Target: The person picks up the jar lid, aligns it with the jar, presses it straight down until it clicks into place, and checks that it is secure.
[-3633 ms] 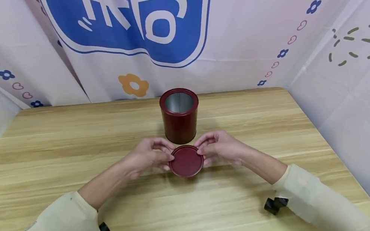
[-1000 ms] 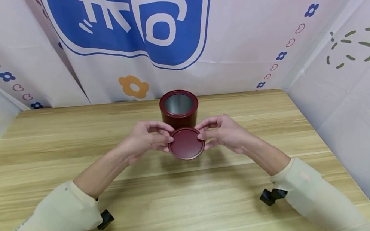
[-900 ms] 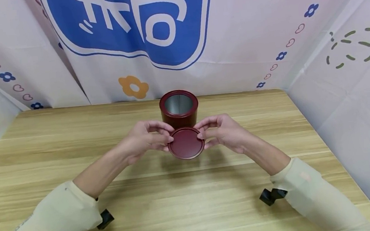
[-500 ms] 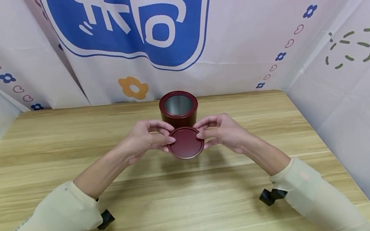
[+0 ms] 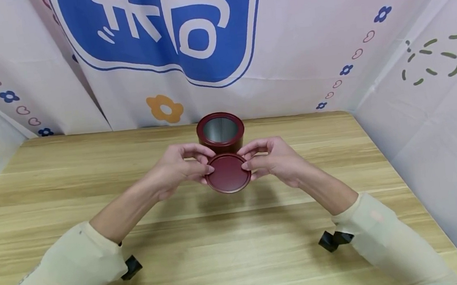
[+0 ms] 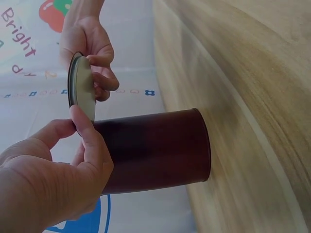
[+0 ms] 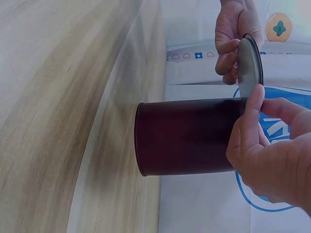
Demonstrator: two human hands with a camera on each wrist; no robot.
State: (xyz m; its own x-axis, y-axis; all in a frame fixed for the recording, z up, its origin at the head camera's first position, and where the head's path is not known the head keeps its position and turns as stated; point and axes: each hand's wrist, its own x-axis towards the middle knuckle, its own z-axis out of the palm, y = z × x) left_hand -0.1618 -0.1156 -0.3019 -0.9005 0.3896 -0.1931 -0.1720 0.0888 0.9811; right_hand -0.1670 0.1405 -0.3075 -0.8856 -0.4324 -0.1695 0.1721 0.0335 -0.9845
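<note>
A round dark red lid (image 5: 228, 174) is held between both hands in front of the tin. My left hand (image 5: 181, 168) pinches its left edge, thumb on top and fingers below. On the opposite edge, my right hand (image 5: 274, 162) grips it the same way. Behind the lid stands an upright dark red tin (image 5: 222, 145), its top uncovered and its silvery inside showing. In the left wrist view the lid's pale underside (image 6: 85, 87) shows, level with the top of the tin (image 6: 155, 150). The right wrist view also has the lid (image 7: 249, 68) raised well above the table.
The wooden table (image 5: 232, 253) stretches to both sides, its back edge close behind the tin. A white printed cloth (image 5: 293, 38) hangs along the back, and another (image 5: 429, 107) lines the right side. Black devices (image 5: 130, 267) are fixed at both wrists.
Both hands have carried the lid forward and up toward the tin, so it now overlaps the tin's lower front in the head view. During the last half second it has risen only slightly.
</note>
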